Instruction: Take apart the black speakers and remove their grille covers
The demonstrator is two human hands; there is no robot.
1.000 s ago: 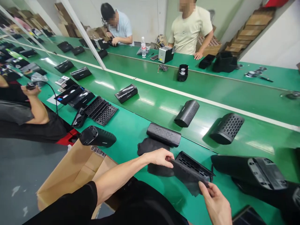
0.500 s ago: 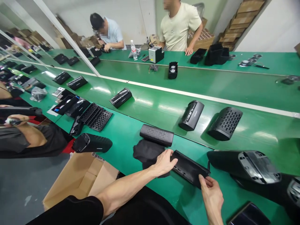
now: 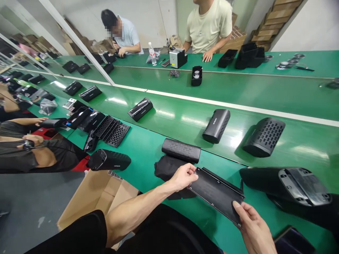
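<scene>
A long black plastic panel is held between my two hands, its smooth inner face turned up and small tabs along its near edge. My left hand pinches the panel's left end. At the other end, my right hand grips it, thumb on top and fingers underneath. Black cloth lies beside and partly behind my left hand. Just beyond the cloth rests a black speaker cover with an oval pattern. Right of the panel is a large black speaker housing with a shiny end plate.
Several black speaker bodies, including a perforated one, sit on the green belt. Perforated panels and a speaker are to the left. An open cardboard box stands below the bench edge. Co-workers sit left and opposite.
The panel has turned so more of its inner face shows, and my right hand has moved right and down with it. At left, a co-worker's black part has lowered toward the bench.
</scene>
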